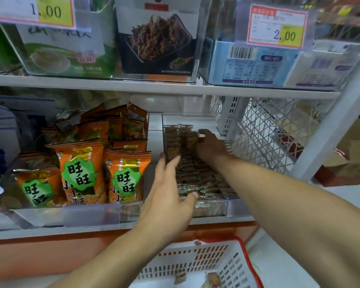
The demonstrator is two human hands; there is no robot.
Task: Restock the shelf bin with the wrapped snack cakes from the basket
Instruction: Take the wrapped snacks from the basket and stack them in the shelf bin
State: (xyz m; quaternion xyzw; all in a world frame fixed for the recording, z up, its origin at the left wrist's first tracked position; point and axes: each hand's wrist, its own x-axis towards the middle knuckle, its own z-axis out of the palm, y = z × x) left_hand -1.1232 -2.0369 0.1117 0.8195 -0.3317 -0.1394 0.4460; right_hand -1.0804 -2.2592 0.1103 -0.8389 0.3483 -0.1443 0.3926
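Your right hand (211, 145) grips a stack of snack cakes (190, 140) at the back of the bin (235, 206); your left hand (170, 190) lies flat, steadying the front rows. Release carelessly and the upright stack could topple. A few cakes remain in the basket (197, 265).

Brown snack cakes (195, 173) in red-green wrappers fill a clear bin (233, 206), beside orange-and-green bags (81, 173), above a white, red-rimmed basket (195, 260).

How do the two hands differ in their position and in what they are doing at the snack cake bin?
The left hand is near the front of the clear bin, fingers fairly straight, resting on the snack cakes. The right hand reaches deeper, to the back of the bin, fingers curled around the cakes stacked there. The left hand is well lit; the right hand is in shadow. Both touch the cakes inside the same bin.
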